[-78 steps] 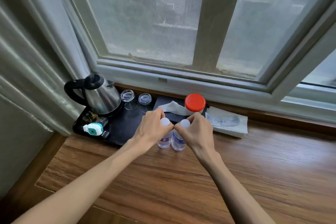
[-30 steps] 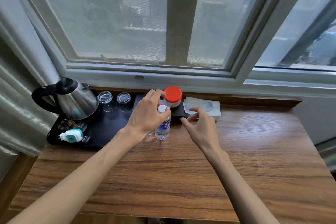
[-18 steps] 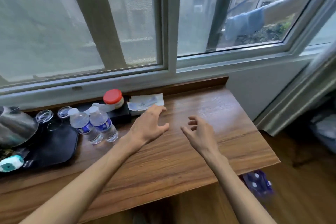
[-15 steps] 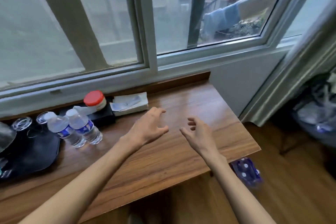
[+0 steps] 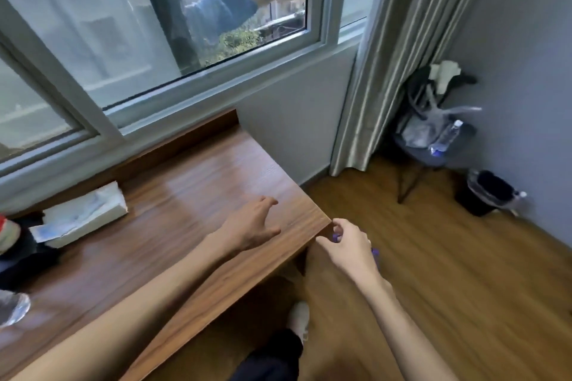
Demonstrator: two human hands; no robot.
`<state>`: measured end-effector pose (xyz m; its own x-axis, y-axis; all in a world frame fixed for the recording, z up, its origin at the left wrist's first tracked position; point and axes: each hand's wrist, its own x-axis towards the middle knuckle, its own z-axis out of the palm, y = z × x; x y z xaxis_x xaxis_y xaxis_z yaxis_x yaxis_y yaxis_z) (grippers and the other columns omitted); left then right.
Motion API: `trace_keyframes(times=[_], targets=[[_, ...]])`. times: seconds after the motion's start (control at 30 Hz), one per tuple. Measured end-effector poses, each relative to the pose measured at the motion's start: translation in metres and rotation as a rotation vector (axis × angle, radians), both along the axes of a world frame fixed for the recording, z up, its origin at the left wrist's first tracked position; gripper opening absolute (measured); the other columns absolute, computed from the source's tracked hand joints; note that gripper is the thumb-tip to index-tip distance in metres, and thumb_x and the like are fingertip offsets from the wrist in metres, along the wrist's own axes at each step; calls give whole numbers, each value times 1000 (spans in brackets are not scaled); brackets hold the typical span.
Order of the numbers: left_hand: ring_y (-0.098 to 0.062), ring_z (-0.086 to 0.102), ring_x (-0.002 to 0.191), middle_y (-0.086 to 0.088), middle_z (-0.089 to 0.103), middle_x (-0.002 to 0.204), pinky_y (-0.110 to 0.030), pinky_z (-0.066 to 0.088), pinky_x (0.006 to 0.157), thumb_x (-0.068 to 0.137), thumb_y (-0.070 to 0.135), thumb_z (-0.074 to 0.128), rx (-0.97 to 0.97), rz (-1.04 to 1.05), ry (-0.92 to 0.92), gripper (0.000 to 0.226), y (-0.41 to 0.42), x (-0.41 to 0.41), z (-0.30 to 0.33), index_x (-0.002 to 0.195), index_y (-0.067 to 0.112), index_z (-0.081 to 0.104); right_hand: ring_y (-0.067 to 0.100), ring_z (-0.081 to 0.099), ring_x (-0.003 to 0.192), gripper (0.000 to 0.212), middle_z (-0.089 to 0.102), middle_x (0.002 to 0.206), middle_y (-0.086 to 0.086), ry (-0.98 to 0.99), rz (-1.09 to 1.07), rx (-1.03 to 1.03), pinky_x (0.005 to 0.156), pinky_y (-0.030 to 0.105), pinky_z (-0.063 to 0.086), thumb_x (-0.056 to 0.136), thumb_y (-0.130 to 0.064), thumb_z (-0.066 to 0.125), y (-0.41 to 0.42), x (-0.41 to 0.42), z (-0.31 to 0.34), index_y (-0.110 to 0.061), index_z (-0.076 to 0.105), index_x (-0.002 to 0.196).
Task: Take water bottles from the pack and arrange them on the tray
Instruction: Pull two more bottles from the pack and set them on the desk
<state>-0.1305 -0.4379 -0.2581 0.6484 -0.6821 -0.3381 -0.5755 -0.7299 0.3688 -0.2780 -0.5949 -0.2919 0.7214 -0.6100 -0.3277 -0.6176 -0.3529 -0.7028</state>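
Reaching past the tabletop's [image 5: 192, 201] near corner, my right hand [image 5: 349, 246] hangs over the wooden floor [image 5: 448, 272] at the lower centre of the frame, its grip spread loose, fingers curled a little and pinching nothing. Just beneath that hand a scrap of purple wrapping shows at the fingertips and again past the knuckles: the pack [image 5: 375, 252], lying on the floor beside the tabletop's leg, mostly hidden by my hand. Whether I touch it I cannot tell.

My left hand [image 5: 250, 227] hovers over the tabletop near the same corner, in the middle of the frame, its grip also spread, thumb out, holding nothing.

At the lower left edge of the frame the rounded end of one water bottle [image 5: 12, 308] peeks in on the tabletop. Above it, at the left edge, a dark shape is blurred. A tissue box [image 5: 82, 218] lies on the tabletop at the left, close to the window sill.

In the right of the frame a curtain [image 5: 393, 49] hangs to the floor, a chair [image 5: 424, 139] with bags stands in the corner, and a black bin [image 5: 484, 193] sits near the wall.
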Motion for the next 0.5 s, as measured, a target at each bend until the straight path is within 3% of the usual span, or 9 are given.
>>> trace_keyframes(times=[0.17,0.3,0.5], targets=[[-25,51,131,-9,53,144,-36,42,109,88,33,61,10,-84,7,59,-99,8,-31,143,13,48,21,62,118,58,66,128,1,72,-88,54,98,32,50,82,-34,74,-82,-5,-32,-16,58,135],[-26,52,131,-11,53,143,-35,43,109,89,34,62,47,-109,90,61,-177,15,-62,144,11,46,29,64,108,44,73,112,5,123,-108,82,97,42,50,77,-33,76,-151,-4,-60,-15,67,116],[-28,50,133,-14,52,144,-37,43,109,91,33,65,178,-117,206,62,-275,18,-106,144,8,45,24,62,118,55,67,127,7,182,-88,163,100,34,49,81,-27,76,-247,0,-91,-8,60,131]])
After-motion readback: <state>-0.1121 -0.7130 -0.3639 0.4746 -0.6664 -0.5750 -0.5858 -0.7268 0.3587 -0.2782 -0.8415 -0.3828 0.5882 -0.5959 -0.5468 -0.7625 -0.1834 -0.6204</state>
